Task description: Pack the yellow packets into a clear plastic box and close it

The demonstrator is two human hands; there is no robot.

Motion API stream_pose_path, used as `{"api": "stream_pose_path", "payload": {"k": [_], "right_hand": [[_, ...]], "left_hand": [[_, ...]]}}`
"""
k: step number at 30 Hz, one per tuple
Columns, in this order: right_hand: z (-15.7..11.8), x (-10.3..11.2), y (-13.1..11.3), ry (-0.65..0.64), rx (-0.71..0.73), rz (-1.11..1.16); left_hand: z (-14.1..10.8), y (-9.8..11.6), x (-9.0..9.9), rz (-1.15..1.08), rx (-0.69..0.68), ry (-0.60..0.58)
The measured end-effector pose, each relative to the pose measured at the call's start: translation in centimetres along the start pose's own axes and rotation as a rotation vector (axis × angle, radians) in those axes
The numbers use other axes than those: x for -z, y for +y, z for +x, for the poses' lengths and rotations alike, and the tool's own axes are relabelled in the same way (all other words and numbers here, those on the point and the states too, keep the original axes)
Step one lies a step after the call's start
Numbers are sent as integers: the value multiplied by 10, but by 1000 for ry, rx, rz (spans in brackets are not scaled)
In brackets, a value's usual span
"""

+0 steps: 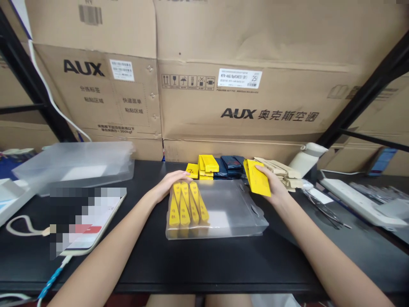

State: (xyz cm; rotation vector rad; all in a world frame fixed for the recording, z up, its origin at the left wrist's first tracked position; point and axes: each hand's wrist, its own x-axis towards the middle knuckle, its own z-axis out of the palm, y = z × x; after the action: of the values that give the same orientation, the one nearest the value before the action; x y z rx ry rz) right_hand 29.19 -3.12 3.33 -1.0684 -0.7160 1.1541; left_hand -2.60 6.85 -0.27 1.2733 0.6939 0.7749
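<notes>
A clear plastic box (223, 204) lies on the black desk in front of me, with several slim yellow packets (184, 204) standing in a row at its left end. My left hand (169, 184) rests at the box's far left corner, fingers stretched out over the edge beside the packets. Above the box's right side, my right hand (273, 182) is closed around a flat yellow packet (258, 179); whether it is one or two pressed together I cannot tell. Behind the box sit stacked yellow packets (207, 163) and dark blue packets (231, 165).
Beige packets (281, 169) and a white bottle (307, 157) stand back right, near a white power strip (361, 204). Stacked clear boxes (83, 164) and a phone on a cable (96, 230) are at left. Large cardboard cartons (191, 115) rise behind the desk.
</notes>
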Motion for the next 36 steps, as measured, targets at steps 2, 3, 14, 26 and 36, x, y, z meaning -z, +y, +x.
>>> {"api": "stream_pose_path", "payload": {"k": [2,3,14,26,36], "right_hand": [[0,-4,0,16,-60,41],[-1,-4,0,9,-89,67],[2,8,2,-292,-269,208],[-2,9,-3,-218,-76,132],[2,3,-4,-140,-57,153]], "left_hand": [[-1,0,0,17,-3,-17],[-1,0,1,29,0,-24],[3,-6,6,71,7,-51],[5,-8,8,54,10,-35],[8,-8,6,12,-22,9]]}}
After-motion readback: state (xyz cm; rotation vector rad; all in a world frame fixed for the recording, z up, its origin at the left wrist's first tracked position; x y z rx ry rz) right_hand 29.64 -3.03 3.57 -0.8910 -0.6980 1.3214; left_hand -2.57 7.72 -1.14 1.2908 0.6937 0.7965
